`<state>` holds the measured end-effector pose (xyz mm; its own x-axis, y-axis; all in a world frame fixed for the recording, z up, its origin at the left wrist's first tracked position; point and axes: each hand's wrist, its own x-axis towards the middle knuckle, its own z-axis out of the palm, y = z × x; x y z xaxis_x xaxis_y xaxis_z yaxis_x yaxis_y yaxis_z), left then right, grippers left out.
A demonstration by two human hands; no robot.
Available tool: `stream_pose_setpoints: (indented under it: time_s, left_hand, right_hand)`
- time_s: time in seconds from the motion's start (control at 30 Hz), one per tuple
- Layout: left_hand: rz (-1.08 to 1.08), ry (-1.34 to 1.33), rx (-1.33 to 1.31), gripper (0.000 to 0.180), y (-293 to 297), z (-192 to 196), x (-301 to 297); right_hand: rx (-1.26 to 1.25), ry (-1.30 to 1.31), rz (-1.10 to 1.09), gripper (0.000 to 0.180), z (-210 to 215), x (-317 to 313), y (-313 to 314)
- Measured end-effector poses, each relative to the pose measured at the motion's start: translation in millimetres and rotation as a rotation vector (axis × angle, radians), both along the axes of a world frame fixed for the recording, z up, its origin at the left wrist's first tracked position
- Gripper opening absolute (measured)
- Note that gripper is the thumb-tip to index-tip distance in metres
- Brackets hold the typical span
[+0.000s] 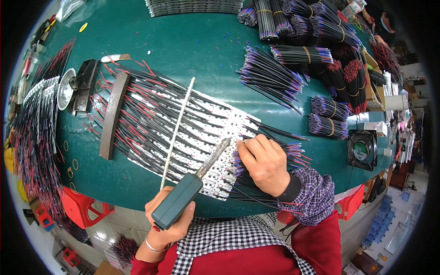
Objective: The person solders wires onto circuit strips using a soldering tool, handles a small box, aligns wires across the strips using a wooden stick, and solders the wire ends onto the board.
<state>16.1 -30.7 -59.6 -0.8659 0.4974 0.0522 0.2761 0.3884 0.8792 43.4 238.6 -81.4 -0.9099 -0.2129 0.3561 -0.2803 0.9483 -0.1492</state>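
Note:
My left hand [175,233] is wrapped round the dark green handle of a soldering gun [178,202]. Its metal barrel points up and right, with the tip over the white circuit board strips [236,120]. My right hand [266,165] rests at the right edge of these strips, fingers curled and pinched on black wires [293,153] with red and blue ends. The fingertips are partly hidden. Rows of black wires with red ends [146,130] run left across the boards. A thin white rod [178,126] and a brown bar [113,114] lie across them.
Loose black wires [270,78] lie beyond my right hand, with several tied wire bundles [327,120] farther right. A black fan [362,149] stands at the table's right edge. At left are a metal dish [66,89], a dark holder [85,87] and hanging wired strips [36,137].

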Motion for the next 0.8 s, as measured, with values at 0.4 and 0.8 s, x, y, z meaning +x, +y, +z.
stream_pose_setpoints:
  time_s: [0.4, 0.8]
  left_hand:
    - [-0.006, -0.092, 0.023, 0.017, 12, 9, -2]
    - [-0.023, -0.06, 0.011, 0.017, 9, 8, -1]
  right_hand:
    - [-0.075, -0.033, 0.001, 0.036, 1, 6, -4]
    - [0.046, 0.062, 0.057, 0.023, -2, 1, -7]
